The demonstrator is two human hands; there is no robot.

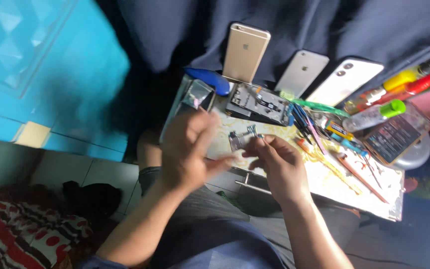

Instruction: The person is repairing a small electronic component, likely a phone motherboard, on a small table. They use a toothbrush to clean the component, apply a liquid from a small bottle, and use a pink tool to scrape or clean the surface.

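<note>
Head view: right hand (277, 164) pinches a small grey metal phone part (242, 138) between thumb and fingertips, held just above the near edge of the work tray (324, 182). Left hand (187, 149) sits just beside it, fingers half curled, blurred; one fingertip points toward the part, can't tell if it touches or holds anything. Just beyond the part lies an opened phone chassis (259, 103), internals up. Past the left hand: a small shiny foil packet (198, 94) and a blue pry tool (209, 79). Further out from the right hand: tweezers and screwdrivers (324, 137), a clear bottle with green cap (376, 114). Three phones (302, 72) lean face-down against dark cloth at the far side. Step looks like inspecting or prepping the removed part. Any next move would need a steady two-handed grip on it, low over the tray.
</note>
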